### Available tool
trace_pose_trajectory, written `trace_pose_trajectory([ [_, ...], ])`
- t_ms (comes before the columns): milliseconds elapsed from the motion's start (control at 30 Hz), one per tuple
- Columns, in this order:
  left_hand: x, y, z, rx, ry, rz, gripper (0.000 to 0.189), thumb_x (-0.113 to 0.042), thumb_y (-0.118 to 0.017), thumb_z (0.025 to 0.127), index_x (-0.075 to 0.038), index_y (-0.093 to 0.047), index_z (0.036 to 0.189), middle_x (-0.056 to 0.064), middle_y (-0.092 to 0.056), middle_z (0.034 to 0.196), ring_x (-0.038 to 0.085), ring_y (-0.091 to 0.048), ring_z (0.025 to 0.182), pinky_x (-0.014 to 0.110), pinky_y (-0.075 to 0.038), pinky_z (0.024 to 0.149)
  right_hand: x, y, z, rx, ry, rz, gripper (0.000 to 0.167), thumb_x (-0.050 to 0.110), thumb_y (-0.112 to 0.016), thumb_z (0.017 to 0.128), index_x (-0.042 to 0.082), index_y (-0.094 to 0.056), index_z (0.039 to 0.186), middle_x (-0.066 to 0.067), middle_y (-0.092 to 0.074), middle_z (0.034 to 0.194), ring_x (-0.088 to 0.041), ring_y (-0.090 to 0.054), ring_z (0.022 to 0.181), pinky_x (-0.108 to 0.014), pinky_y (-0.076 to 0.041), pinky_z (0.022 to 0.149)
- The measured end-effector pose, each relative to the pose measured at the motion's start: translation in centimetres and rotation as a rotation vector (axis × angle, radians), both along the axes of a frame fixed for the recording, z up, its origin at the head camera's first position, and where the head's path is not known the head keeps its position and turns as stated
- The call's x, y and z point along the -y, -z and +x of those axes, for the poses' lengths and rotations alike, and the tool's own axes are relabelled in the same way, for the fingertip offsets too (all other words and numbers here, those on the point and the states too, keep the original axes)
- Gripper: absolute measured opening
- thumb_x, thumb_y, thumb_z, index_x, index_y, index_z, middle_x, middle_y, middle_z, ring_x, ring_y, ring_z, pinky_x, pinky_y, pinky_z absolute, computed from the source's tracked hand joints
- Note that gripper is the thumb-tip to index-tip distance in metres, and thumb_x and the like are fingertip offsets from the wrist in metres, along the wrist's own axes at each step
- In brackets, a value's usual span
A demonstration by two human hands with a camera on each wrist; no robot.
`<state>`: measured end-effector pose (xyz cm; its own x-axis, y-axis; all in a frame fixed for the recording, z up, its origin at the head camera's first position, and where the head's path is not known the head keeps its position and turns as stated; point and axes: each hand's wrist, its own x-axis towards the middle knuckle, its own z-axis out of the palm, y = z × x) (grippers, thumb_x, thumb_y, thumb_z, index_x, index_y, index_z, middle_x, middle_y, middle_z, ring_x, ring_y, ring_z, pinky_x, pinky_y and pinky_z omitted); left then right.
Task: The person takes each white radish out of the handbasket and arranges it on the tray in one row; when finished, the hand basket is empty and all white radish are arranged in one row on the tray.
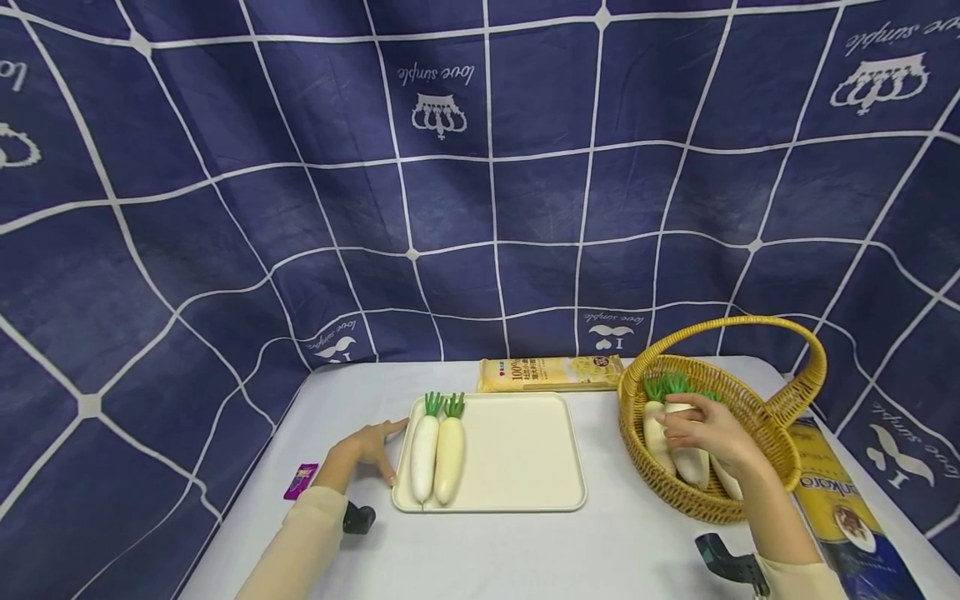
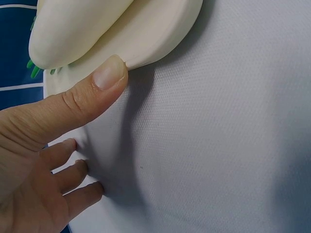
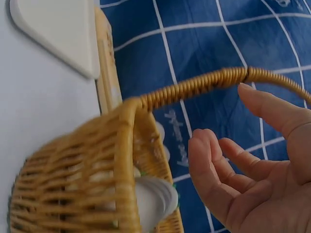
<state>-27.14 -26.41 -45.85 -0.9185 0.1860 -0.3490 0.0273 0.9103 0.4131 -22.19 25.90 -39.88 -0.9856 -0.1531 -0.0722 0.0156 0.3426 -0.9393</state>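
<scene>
Two white radishes with green tops, one whiter (image 1: 424, 457) and one creamier (image 1: 450, 462), lie side by side at the left of a cream tray (image 1: 517, 454). My left hand (image 1: 367, 446) is at the tray's left edge, its thumb (image 2: 108, 74) against the rim and its other fingers spread over the tablecloth. On the right, my right hand (image 1: 708, 433) is over a wicker basket (image 1: 686, 502) holding several white radishes (image 1: 688, 467). In the right wrist view its fingers (image 3: 206, 167) are loosely bent below the basket handle (image 3: 194, 88), with nothing between them and the thumb.
A yellow pasta packet (image 1: 551, 374) lies behind the tray. Beside the basket at the right is a yellow and blue bag (image 1: 855, 517). A small purple packet (image 1: 302, 482) lies at the left. The basket's tall handle arches over its opening. A blue checked cloth (image 1: 450, 208) hangs behind.
</scene>
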Motion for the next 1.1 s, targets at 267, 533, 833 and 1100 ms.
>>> trace_pose_trajectory([
  [267, -0.2, 0.0, 0.1, 0.000, -0.018, -0.003, 0.114, -0.019, -0.092, 0.045, -0.015, -0.037, 0.145, 0.031, -0.029, 0.145, 0.054, -0.026, 0.131, 0.069, -0.023, 0.103, -1.8, 0.8, -0.3, -0.005, 0.057, 0.078, 0.067, 0.021, -0.061, 0.091, -0.018, -0.028, 0.135, -0.026, -0.062, 0.109, -0.020, -0.066, 0.081, -0.032, -0.057, 0.071],
  [533, -0.1, 0.2, 0.1, -0.018, -0.002, -0.017, 0.111, -0.017, -0.091, 0.048, -0.013, -0.038, 0.144, 0.033, -0.030, 0.144, 0.055, -0.028, 0.130, 0.068, -0.025, 0.103, -2.9, 1.2, -0.5, -0.028, 0.110, 0.152, 0.066, 0.022, -0.061, 0.091, -0.019, -0.030, 0.133, -0.038, -0.053, 0.115, -0.018, -0.064, 0.085, -0.034, -0.057, 0.075],
  [833, -0.2, 0.0, 0.2, -0.014, 0.000, -0.011, 0.111, -0.017, -0.091, 0.048, -0.012, -0.037, 0.145, 0.033, -0.030, 0.144, 0.055, -0.028, 0.129, 0.068, -0.024, 0.103, -3.7, 1.7, -1.1, -0.002, 0.142, 0.260, 0.070, 0.027, -0.062, 0.089, -0.019, -0.030, 0.132, -0.040, -0.051, 0.114, -0.039, -0.059, 0.096, -0.039, -0.054, 0.076],
  [1100, -0.2, 0.0, 0.2, -0.017, 0.007, -0.020, 0.111, -0.017, -0.091, 0.048, -0.012, -0.037, 0.145, 0.033, -0.030, 0.144, 0.055, -0.029, 0.129, 0.067, -0.025, 0.103, -3.5, 2.1, -1.7, 0.053, 0.101, 0.326, 0.084, 0.033, -0.064, 0.088, -0.020, -0.021, 0.137, -0.046, -0.040, 0.124, -0.051, -0.050, 0.108, -0.044, -0.055, 0.080],
])
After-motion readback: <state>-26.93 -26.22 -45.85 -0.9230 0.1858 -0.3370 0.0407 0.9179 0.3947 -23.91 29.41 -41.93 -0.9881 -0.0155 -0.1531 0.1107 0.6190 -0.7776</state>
